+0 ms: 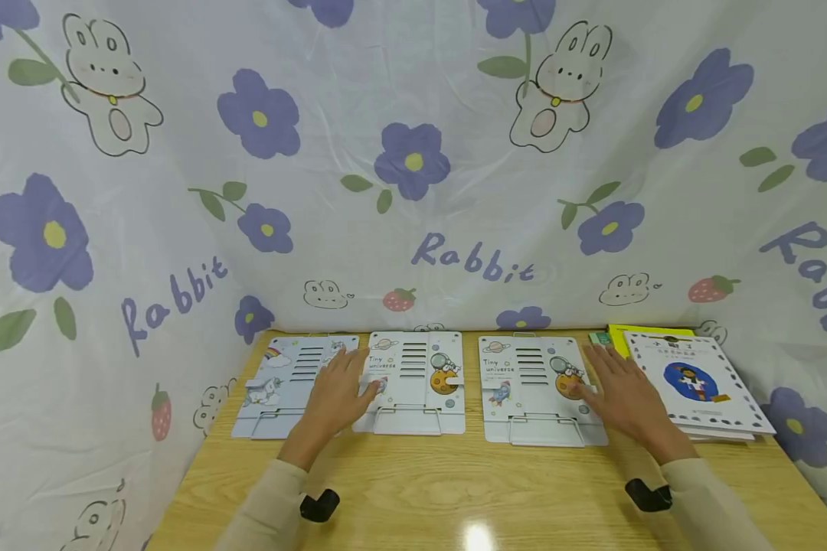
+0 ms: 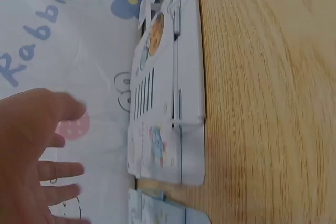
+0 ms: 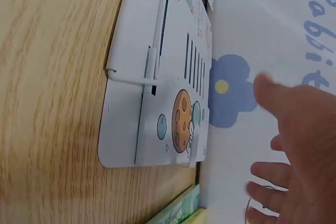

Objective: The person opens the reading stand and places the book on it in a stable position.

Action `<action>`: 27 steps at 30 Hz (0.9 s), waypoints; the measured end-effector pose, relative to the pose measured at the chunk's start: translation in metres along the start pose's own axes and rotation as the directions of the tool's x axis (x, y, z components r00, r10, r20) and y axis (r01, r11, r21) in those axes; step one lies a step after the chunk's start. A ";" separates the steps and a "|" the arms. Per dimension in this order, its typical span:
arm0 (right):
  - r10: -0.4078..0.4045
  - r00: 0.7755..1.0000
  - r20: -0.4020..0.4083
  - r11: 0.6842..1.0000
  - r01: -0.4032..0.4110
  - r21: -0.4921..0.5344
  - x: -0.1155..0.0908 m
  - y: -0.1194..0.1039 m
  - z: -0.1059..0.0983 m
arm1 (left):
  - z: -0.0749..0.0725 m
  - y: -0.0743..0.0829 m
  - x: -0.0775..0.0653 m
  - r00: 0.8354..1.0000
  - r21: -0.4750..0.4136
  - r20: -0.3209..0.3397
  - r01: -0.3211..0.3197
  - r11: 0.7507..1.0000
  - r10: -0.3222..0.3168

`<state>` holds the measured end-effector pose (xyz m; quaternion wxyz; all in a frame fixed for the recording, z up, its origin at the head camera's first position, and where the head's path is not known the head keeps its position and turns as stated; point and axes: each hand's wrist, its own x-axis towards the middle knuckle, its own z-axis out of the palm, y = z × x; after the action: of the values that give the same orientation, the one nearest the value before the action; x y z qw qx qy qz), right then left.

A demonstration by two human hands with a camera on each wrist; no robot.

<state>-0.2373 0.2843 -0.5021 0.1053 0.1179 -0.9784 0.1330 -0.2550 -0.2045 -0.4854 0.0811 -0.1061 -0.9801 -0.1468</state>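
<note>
Three white metal book stands lie folded flat in a row on the table. The left stand (image 1: 276, 390) bears unicorns and a rainbow. The middle stand (image 1: 413, 383) and the right stand (image 1: 534, 390) show an astronaut and the words "Tiny universe". My left hand (image 1: 338, 390), fingers spread, is above the gap between the left and middle stands; the left wrist view shows it raised off them with nothing in it. My right hand (image 1: 623, 394) is over the right stand's right edge, its thumb overlapping the orange planet in the head view. The right wrist view shows those fingers extended and holding nothing.
A stack of books, with a white picture book (image 1: 696, 383) on top and a yellow one (image 1: 616, 337) beneath, lies at the right of the wooden table (image 1: 413, 490). A rabbit-and-flower cloth (image 1: 358, 237) hangs right behind the stands and along both sides.
</note>
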 end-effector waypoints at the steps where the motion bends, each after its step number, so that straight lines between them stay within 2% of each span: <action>1: 0.021 1.000 0.005 0.999 -0.021 0.025 0.001 -0.001 0.000 | -0.001 0.005 0.000 1.000 -0.031 -0.014 -0.003 1.000 0.003; 4: 0.095 0.995 0.019 0.989 -0.097 0.114 0.004 -0.003 -0.002 | 0.000 0.021 0.002 0.998 -0.140 -0.063 -0.011 0.990 0.002; 9: 0.199 0.980 0.004 0.951 -0.194 0.239 0.012 -0.001 -0.003 | 0.013 0.050 0.012 0.995 -0.314 -0.103 -0.044 0.948 0.011; 11: 0.226 0.974 -0.001 0.939 -0.218 0.265 0.015 0.001 -0.001 | 0.019 0.063 0.016 0.996 -0.399 -0.088 -0.051 0.915 0.017; 14: 0.256 0.967 0.009 0.926 -0.247 0.285 0.019 0.004 0.003 | 0.032 0.082 0.020 0.999 -0.522 -0.042 -0.044 0.852 0.026; 17: 0.272 0.962 0.022 0.913 -0.265 0.310 0.021 0.006 0.009 | 0.045 0.100 0.022 1.000 -0.625 0.027 0.005 0.781 0.015; 20: 0.301 0.952 0.051 0.896 -0.301 0.327 0.024 0.008 0.016 | 0.058 0.117 0.025 0.997 -0.669 0.076 0.061 0.741 -0.014; 23: 0.334 0.937 0.099 0.875 -0.348 0.338 0.027 0.010 0.022 | 0.068 0.131 0.028 0.992 -0.687 0.117 0.116 0.718 -0.048; 27: 0.373 0.918 0.134 0.853 -0.396 0.339 0.030 0.011 0.029 | 0.076 0.147 0.027 0.986 -0.684 0.161 0.148 0.715 -0.050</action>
<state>-0.2739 0.2798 -0.5250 0.0223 -0.0586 -0.9440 0.3240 -0.2568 -0.0391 -0.5121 -0.0370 -0.0853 -0.8614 -0.4994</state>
